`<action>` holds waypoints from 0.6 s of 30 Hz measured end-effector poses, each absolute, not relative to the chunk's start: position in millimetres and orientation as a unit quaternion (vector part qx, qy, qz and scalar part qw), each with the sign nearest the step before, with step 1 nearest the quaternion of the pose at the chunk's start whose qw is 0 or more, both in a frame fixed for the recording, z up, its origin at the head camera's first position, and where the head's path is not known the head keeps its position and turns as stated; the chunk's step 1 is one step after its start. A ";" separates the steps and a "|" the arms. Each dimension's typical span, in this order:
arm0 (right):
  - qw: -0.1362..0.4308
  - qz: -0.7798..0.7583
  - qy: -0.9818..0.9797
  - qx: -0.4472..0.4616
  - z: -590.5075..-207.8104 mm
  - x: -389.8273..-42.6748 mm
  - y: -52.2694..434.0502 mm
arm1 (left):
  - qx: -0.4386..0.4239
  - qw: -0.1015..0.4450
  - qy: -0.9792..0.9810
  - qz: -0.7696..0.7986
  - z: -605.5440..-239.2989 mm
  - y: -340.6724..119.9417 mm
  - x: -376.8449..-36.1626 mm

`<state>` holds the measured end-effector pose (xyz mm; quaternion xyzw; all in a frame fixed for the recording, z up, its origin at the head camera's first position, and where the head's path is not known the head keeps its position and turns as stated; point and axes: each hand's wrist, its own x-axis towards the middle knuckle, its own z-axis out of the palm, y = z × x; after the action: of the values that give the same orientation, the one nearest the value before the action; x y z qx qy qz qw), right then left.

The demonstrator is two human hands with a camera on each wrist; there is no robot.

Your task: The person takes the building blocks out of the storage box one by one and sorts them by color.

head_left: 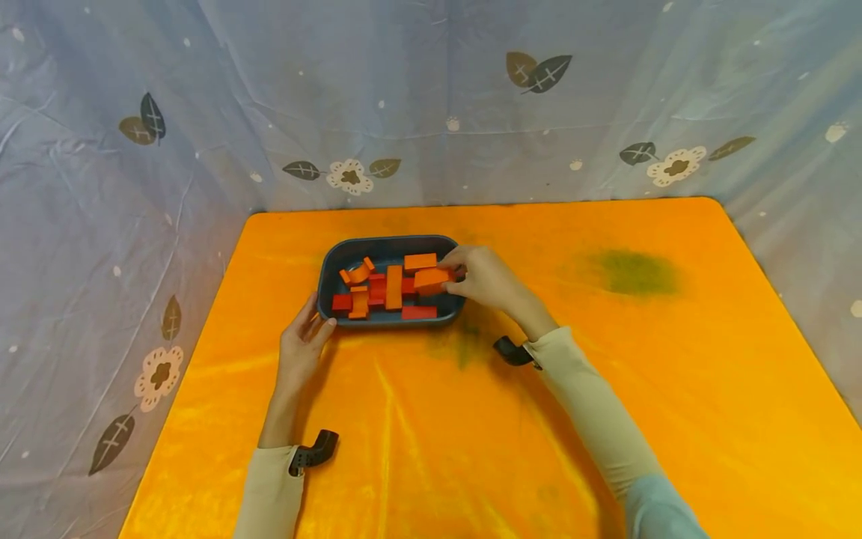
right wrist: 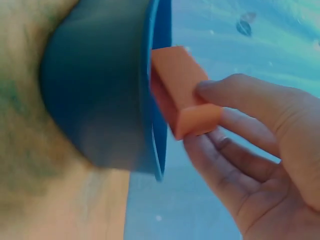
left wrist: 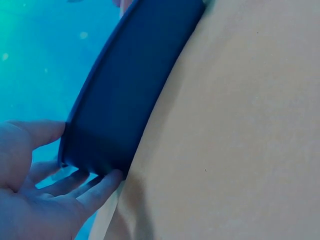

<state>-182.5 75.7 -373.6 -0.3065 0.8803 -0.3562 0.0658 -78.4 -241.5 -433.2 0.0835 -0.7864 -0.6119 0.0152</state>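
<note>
A dark blue plastic tub (head_left: 377, 323) stands on the table with several orange and red blocks inside. My left hand (head_left: 301, 349) holds the tub's near left corner; in the left wrist view, the thumb touches the rim and the fingers lie against the end wall (left wrist: 95, 155). At the tub's right end my right hand (head_left: 488, 278) pinches an orange rectangular block (right wrist: 187, 85) between thumb and fingers. This block is tilted at the rim, partly inside the tub. Among the other pieces are a long orange block (head_left: 393, 287), red blocks (head_left: 419, 312) and an orange arch-shaped block (head_left: 360, 274).
The table (head_left: 606, 419) has a shiny orange-yellow cover with a greenish stain (head_left: 636, 272) on the right. Grey-blue curtains (head_left: 444, 97) printed with leaves and flowers hang behind the table and along both sides. A black wrist camera mount (head_left: 316, 451) juts from each sleeve.
</note>
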 end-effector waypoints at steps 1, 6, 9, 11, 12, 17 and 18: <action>0.058 -0.375 0.875 -0.299 -371.7 -185.5 80.0 | 0.082 0.018 -0.786 -0.613 -431.3 -240.8 -80.0; 0.009 -0.458 0.849 -0.263 -361.4 -200.1 106.1 | 0.075 0.030 -0.787 -0.611 -422.0 -238.0 -88.1; -0.019 -0.497 0.834 -0.238 -356.2 -207.5 123.5 | 0.069 0.037 -0.792 -0.606 -418.8 -237.1 -92.1; -0.033 -0.512 0.830 -0.218 -356.2 -210.9 134.6 | 0.064 0.041 -0.796 -0.601 -419.3 -237.4 -92.1; -0.039 -0.513 0.832 -0.207 -358.6 -211.9 139.9 | 0.063 0.042 -0.798 -0.598 -420.4 -237.7 -90.6; -0.038 -0.500 0.849 -0.167 -388.6 -207.8 158.9 | 0.075 0.026 -0.804 -0.589 -430.4 -239.7 -71.9; -0.035 -0.498 0.851 -0.163 -396.6 -206.6 161.2 | 0.078 0.021 -0.804 -0.589 -432.0 -239.7 -67.5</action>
<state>-206.6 161.2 -396.6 -0.1630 0.8510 -0.4981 -0.0350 -67.5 -239.7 -432.0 0.0782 -0.8043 -0.5886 0.0208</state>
